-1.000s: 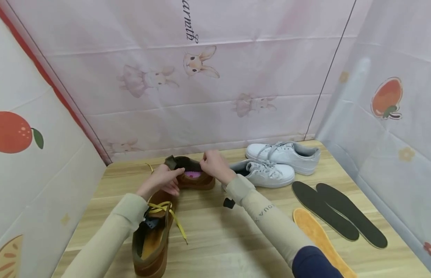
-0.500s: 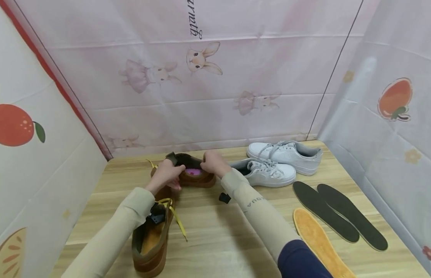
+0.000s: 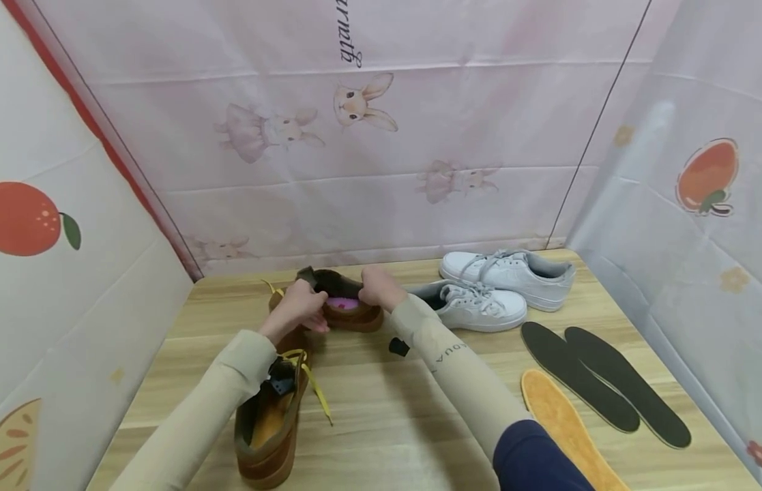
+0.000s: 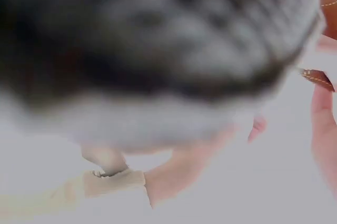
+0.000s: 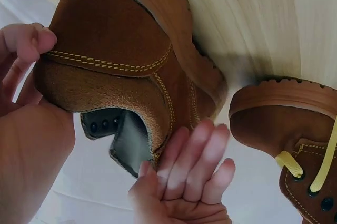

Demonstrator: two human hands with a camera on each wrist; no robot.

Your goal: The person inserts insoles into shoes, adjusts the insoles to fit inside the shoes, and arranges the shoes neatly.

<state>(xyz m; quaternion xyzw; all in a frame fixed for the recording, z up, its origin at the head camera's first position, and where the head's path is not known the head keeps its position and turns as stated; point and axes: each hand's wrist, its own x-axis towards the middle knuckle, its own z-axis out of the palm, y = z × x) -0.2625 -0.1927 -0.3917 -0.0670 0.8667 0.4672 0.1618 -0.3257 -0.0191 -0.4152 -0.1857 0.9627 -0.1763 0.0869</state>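
Note:
A brown lace-up shoe (image 3: 361, 322) is between both hands at the back of the table, heel to the right and opening tipped toward me. A bright pink insole (image 3: 342, 303) shows inside it. My left hand (image 3: 297, 307) pinches the collar near the dark tongue, thumb at the rim and fingers outside, as the left hand (image 5: 184, 192) shows in the right wrist view. At the heel end, my right hand (image 3: 381, 288) grips the collar edge. In the left wrist view a dark blur covers much of the picture; only a stitched brown leather edge (image 4: 318, 79) shows by the fingers.
The matching brown shoe (image 3: 282, 453) with yellow laces stands at front left. Two white sneakers (image 3: 479, 312) sit to the right of the hands. Two black insoles (image 3: 580, 375) and an orange insole (image 3: 561, 416) lie at the right. Printed cloth walls (image 3: 381, 218) enclose the table.
The view has shifted slightly. Both hands keep their hold on the brown shoe, with only slight movement of the forearms.

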